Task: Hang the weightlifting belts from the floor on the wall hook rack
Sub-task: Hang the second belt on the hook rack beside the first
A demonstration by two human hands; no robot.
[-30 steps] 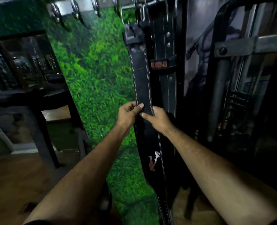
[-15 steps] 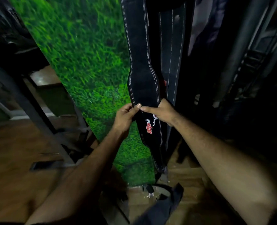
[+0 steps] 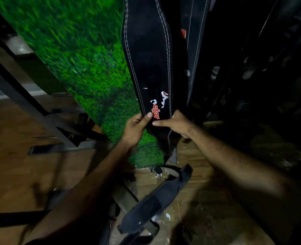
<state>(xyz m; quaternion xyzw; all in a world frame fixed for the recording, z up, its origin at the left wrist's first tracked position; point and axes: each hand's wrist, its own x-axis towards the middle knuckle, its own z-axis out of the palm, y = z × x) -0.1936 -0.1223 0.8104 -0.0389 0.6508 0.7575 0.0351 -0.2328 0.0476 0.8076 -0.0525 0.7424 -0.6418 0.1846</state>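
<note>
Hands slide down the hung belt while another waits on the floor.

Head view: since a second ago the gaze has dropped from the hook rack, now out of frame, and both hands have run from the middle of the black leather belt with white stitching and a red-and-white logo (image 3: 147, 55) to its lower part at centre frame. The left hand (image 3: 135, 129) pinches the belt's left edge between thumb and fingers; the right hand (image 3: 175, 123) pinches its right edge, forefinger laid across the face. This belt appears hung and is being smoothed straight, beside a second dark hanging belt (image 3: 194, 41) at upper right. A flat black fabric belt (image 3: 156, 197) lies on the wooden floor (image 3: 13, 165) at lower centre, likely next. No containers are visible.
</note>
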